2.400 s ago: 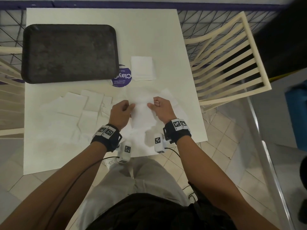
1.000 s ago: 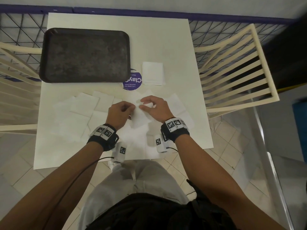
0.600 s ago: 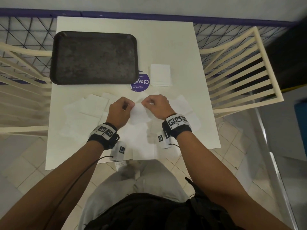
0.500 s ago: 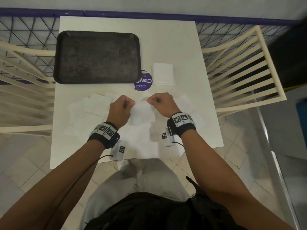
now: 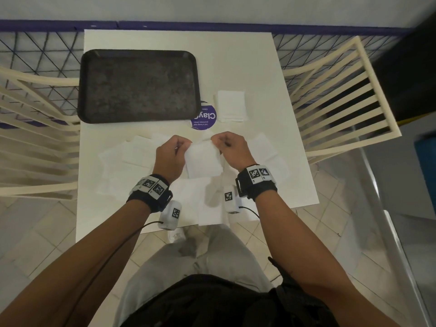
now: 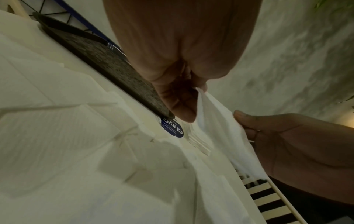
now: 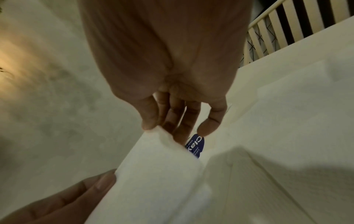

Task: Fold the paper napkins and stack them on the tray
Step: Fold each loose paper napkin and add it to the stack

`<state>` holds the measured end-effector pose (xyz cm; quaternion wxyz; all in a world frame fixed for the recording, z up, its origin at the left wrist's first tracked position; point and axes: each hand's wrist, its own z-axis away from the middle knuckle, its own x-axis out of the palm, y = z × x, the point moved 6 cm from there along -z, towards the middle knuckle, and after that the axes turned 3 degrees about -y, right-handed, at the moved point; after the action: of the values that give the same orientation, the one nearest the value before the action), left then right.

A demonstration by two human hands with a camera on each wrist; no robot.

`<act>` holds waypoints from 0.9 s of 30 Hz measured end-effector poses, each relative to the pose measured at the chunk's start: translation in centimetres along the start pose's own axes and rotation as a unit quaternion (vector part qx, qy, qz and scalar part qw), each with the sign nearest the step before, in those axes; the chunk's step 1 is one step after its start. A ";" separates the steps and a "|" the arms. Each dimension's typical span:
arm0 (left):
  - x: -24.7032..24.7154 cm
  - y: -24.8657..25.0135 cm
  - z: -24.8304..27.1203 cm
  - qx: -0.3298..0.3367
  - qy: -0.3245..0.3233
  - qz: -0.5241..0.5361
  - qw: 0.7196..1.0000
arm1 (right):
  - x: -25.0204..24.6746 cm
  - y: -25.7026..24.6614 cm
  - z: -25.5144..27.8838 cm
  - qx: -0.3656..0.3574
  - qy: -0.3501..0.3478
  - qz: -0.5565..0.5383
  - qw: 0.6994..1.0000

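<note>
A white paper napkin (image 5: 203, 159) hangs in the air between both hands, above the table's middle. My left hand (image 5: 173, 153) pinches its upper left corner (image 6: 199, 91). My right hand (image 5: 230, 149) pinches its upper right corner (image 7: 159, 131). The dark tray (image 5: 138, 84) lies bare at the table's far left. A small stack of folded napkins (image 5: 230, 106) sits to the right of the tray. Several unfolded napkins (image 5: 132, 156) are spread over the near half of the table, under and beside the hands.
A round purple sticker (image 5: 204, 119) lies between the tray and the folded stack. Cream slatted chairs stand at the left (image 5: 28, 128) and right (image 5: 339, 97) of the white table (image 5: 165, 38). A wire fence (image 5: 47, 48) runs behind it.
Both hands lifted the napkin off the table; it now hangs between them by its top corners. The view shifted, so the table sits further right in the frame.
</note>
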<state>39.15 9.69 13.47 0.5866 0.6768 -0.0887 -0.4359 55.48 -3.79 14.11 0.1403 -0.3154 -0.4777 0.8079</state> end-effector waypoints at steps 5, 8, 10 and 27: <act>1.4 0.7 0.0 -0.003 0.019 0.001 1.000 | -0.6 1.1 0.7 0.033 -0.055 0.077 0.995; 2.1 1.0 -0.2 -0.029 0.037 0.014 0.999 | -1.8 1.8 0.8 0.028 -0.051 0.102 0.993; 2.8 1.1 -0.2 -0.051 0.043 0.034 0.997 | -2.6 2.3 0.6 0.027 -0.052 0.091 0.994; 11.2 -0.3 0.2 -0.212 -0.105 0.059 0.970 | -10.6 1.6 -13.8 0.085 0.094 0.050 0.991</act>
<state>45.65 2.58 7.77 0.7288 0.4813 -0.0952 -0.4777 72.57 -0.71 11.96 0.1701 -0.4000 -0.3755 0.8186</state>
